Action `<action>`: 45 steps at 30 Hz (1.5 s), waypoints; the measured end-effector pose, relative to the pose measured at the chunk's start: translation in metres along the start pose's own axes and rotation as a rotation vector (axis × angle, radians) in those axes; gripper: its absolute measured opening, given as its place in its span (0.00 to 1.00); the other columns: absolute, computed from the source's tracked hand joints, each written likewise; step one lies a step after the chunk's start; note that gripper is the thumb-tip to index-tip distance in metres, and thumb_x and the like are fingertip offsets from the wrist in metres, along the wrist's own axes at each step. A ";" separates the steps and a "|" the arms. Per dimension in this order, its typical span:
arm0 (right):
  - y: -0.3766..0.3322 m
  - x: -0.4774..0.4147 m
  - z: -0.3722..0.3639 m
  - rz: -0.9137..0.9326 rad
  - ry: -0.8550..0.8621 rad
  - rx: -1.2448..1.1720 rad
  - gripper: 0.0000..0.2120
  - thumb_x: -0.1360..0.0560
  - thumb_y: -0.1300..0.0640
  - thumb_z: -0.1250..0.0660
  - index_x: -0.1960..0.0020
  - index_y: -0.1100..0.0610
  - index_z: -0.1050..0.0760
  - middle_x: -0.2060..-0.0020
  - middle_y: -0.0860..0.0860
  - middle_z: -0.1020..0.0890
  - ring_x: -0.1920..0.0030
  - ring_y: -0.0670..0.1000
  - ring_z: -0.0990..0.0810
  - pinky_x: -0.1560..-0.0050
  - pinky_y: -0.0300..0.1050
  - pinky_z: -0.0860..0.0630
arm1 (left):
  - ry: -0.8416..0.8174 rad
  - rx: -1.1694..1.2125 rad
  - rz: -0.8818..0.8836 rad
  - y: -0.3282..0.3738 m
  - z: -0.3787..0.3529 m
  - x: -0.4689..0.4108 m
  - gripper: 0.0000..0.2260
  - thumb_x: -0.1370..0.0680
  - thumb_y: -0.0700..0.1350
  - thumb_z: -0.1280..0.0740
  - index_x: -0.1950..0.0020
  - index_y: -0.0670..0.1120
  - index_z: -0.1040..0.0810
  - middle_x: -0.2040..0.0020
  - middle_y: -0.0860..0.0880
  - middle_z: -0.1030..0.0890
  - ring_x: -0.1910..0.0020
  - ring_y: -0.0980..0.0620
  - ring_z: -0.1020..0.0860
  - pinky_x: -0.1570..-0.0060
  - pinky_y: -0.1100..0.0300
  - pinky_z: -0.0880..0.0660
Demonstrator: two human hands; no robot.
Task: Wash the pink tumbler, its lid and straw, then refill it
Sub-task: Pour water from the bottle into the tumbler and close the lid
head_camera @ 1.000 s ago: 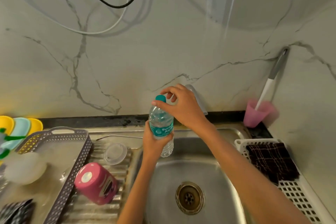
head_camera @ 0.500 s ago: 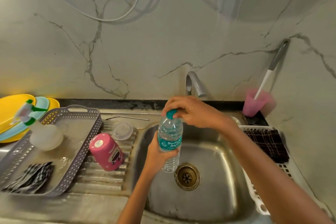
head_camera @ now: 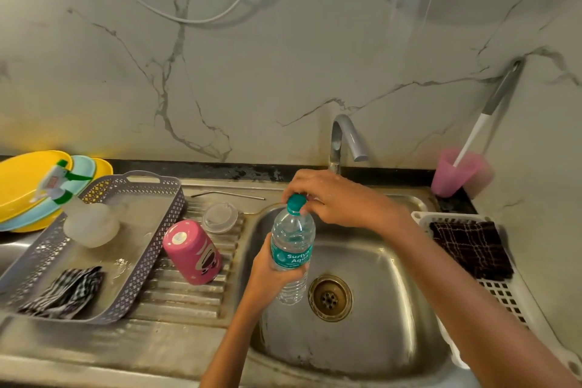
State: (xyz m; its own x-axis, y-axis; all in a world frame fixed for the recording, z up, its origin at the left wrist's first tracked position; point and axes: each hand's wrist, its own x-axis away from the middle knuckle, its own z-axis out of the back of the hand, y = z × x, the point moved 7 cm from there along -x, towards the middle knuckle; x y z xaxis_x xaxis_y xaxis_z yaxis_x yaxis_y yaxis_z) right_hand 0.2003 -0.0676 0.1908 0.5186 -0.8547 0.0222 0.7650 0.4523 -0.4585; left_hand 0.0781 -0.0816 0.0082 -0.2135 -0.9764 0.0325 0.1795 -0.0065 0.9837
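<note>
In the head view, the water bottle [head_camera: 291,249] had dropped lower than a second before and hung over the sink [head_camera: 387,287]. The left hand [head_camera: 271,276] gripped its label band, and the fingers of the right hand [head_camera: 340,201] still pinched the teal cap [head_camera: 296,201], probably unscrewing it for the refill. The pink tumbler [head_camera: 192,257] sat mouth-down on the ribbed steel surface [head_camera: 182,302] at the bottle's 9 o'clock. Its clear lid [head_camera: 219,217] lay at 10 and the straw [head_camera: 227,194] further back, all seemingly washed. A grey basket [head_camera: 151,258] lay beyond; marble wall [head_camera: 252,72] and tap [head_camera: 346,135] stood at 12.
</note>
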 end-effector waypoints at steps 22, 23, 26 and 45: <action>0.200 -0.130 -0.089 -0.602 0.545 -0.422 0.10 0.30 0.59 0.25 0.62 0.55 0.27 0.60 0.54 0.18 0.57 0.54 0.19 0.54 0.52 0.20 | 0.094 0.089 0.052 -0.021 0.023 -0.062 0.34 0.36 0.41 0.20 0.33 0.48 0.28 0.43 0.48 0.18 0.44 0.49 0.18 0.45 0.54 0.21; 0.207 -0.138 -0.092 -0.615 0.534 -0.391 0.10 0.30 0.60 0.26 0.62 0.54 0.26 0.59 0.54 0.18 0.56 0.54 0.20 0.53 0.53 0.21 | 0.100 0.087 0.053 -0.023 0.024 -0.067 0.33 0.36 0.41 0.20 0.34 0.49 0.27 0.43 0.47 0.17 0.45 0.48 0.18 0.45 0.53 0.20; 0.222 -0.158 -0.104 -0.623 0.502 -0.361 0.07 0.28 0.61 0.27 0.60 0.55 0.25 0.56 0.55 0.19 0.53 0.54 0.21 0.51 0.51 0.21 | 0.104 0.095 0.052 -0.025 0.025 -0.077 0.30 0.34 0.36 0.20 0.37 0.50 0.26 0.45 0.49 0.16 0.46 0.49 0.17 0.47 0.56 0.20; 0.098 -0.017 -0.124 -0.269 -0.078 -0.932 0.32 0.28 0.51 0.27 0.29 0.40 0.39 0.31 0.40 0.31 0.30 0.39 0.34 0.28 0.43 0.38 | 0.084 0.067 0.017 0.000 0.019 -0.041 0.36 0.35 0.44 0.19 0.31 0.51 0.30 0.39 0.52 0.19 0.41 0.51 0.19 0.43 0.55 0.22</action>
State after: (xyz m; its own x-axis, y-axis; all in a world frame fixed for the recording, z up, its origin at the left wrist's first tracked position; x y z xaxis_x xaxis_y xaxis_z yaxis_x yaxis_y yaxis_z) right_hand 0.2192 -0.0400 0.0351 0.4202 -0.8653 0.2731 0.2700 -0.1681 -0.9481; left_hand 0.0686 -0.0370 0.0097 -0.1294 -0.9909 0.0376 0.1169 0.0224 0.9929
